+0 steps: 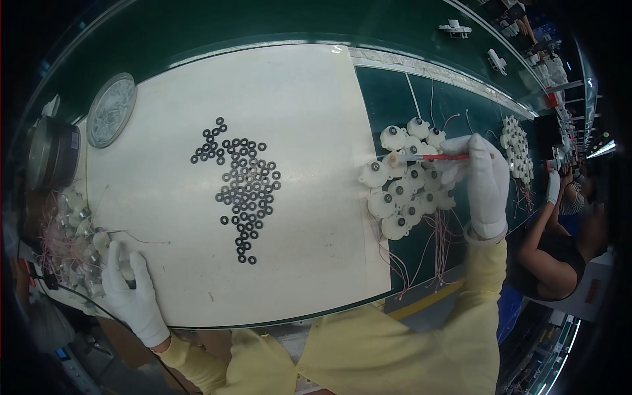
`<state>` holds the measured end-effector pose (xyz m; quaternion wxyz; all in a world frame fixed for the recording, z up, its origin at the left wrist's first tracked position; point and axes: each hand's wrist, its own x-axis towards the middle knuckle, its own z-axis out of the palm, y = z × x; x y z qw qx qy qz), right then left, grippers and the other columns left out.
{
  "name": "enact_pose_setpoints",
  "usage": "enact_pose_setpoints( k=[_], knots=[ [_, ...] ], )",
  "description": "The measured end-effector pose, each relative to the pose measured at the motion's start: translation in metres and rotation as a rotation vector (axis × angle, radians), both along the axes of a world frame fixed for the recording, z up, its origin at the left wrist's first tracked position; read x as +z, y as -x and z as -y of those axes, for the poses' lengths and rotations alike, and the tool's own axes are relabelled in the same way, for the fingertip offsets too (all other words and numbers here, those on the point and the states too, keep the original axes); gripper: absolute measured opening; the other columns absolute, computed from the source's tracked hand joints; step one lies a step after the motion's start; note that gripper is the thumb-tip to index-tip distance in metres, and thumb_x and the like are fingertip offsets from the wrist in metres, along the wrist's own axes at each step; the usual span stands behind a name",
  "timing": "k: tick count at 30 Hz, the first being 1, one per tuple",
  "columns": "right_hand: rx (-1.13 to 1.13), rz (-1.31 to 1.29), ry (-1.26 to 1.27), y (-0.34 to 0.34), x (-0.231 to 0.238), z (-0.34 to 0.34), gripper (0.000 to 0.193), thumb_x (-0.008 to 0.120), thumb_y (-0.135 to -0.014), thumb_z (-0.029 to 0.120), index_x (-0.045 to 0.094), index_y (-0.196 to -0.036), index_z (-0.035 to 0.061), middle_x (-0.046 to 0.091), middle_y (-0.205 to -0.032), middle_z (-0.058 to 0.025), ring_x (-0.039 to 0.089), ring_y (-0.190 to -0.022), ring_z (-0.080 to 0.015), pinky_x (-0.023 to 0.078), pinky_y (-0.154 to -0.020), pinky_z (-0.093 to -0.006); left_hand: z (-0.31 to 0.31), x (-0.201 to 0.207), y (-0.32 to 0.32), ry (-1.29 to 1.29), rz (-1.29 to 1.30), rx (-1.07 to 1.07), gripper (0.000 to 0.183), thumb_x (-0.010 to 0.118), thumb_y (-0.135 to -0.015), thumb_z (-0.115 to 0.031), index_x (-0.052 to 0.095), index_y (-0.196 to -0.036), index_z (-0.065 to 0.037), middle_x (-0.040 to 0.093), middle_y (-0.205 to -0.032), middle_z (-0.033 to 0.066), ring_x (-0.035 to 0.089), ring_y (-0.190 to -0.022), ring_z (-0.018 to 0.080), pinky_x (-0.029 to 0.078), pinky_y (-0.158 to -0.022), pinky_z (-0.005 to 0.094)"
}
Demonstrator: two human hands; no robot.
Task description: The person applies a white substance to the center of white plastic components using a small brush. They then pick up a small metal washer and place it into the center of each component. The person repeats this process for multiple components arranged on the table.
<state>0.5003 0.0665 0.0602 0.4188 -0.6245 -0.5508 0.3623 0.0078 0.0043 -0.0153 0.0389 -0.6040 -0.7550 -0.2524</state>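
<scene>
Red-handled brush (pixel 442 157) is pointing leftward over the white round units (pixel 399 191) on the desk's (pixel 375 99) right side, with the gloved right grip (pixel 488 187) clasping its handle. It is probably weighing little, the handle seeming stiff and the tip softer, so the handle is offering the surer hold. The units are looking rigid and smooth; their rims are suiting fingers better than their fragile-looking pink wires (pixel 437 230). The left grip (pixel 135 303) is resting beside a wired heap (pixel 76 217); whether it is clasping anything, I cannot tell.
</scene>
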Motion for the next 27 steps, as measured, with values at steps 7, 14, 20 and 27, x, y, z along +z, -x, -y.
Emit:
enact_pose_setpoints(
  k=[7, 14, 20, 27],
  knots=[
    [0.026, 0.050, -0.008, 0.000, 0.003, 0.002, 0.047, 0.046, -0.108, 0.036, 0.069, -0.106, -0.0049, 0.073, -0.087, -0.0119, 0.065, -0.066, -0.0111, 0.045, -0.059, -0.0210, 0.000, -0.001, 0.000, -0.016, -0.007, -0.019, 0.039, 0.071, -0.092, -0.015, 0.065, -0.128, -0.001, 0.068, -0.112, 0.0190, 0.065, -0.099, 0.0321, 0.050, -0.088, 0.0399],
    [0.018, 0.080, 0.006, -0.004, 0.005, 0.004, 0.047, 0.047, -0.108, 0.037, 0.070, -0.105, -0.0040, 0.073, -0.087, -0.0112, 0.065, -0.067, -0.0103, 0.046, -0.060, -0.0208, 0.000, 0.001, -0.002, 0.015, 0.022, 0.014, 0.039, 0.071, -0.092, -0.015, 0.064, -0.128, 0.000, 0.068, -0.111, 0.0184, 0.064, -0.098, 0.0322, 0.049, -0.089, 0.0404],
    [-0.004, 0.076, 0.011, -0.004, 0.006, 0.006, 0.046, 0.047, -0.108, 0.036, 0.070, -0.104, -0.0034, 0.073, -0.086, -0.0105, 0.064, -0.067, -0.0094, 0.046, -0.061, -0.0205, 0.000, -0.001, 0.000, -0.018, 0.015, -0.018, 0.039, 0.071, -0.092, -0.016, 0.064, -0.128, 0.000, 0.068, -0.111, 0.0179, 0.064, -0.098, 0.0323, 0.049, -0.090, 0.0402],
    [-0.016, 0.057, -0.021, -0.007, 0.006, 0.010, 0.045, 0.047, -0.108, 0.035, 0.070, -0.103, -0.0034, 0.073, -0.085, -0.0108, 0.064, -0.067, -0.0097, 0.045, -0.062, -0.0201, 0.000, 0.001, -0.003, 0.001, -0.003, 0.010, 0.039, 0.071, -0.092, -0.017, 0.065, -0.128, -0.002, 0.068, -0.107, 0.0169, 0.063, -0.092, 0.0309, 0.049, -0.085, 0.0403]
  ],
)
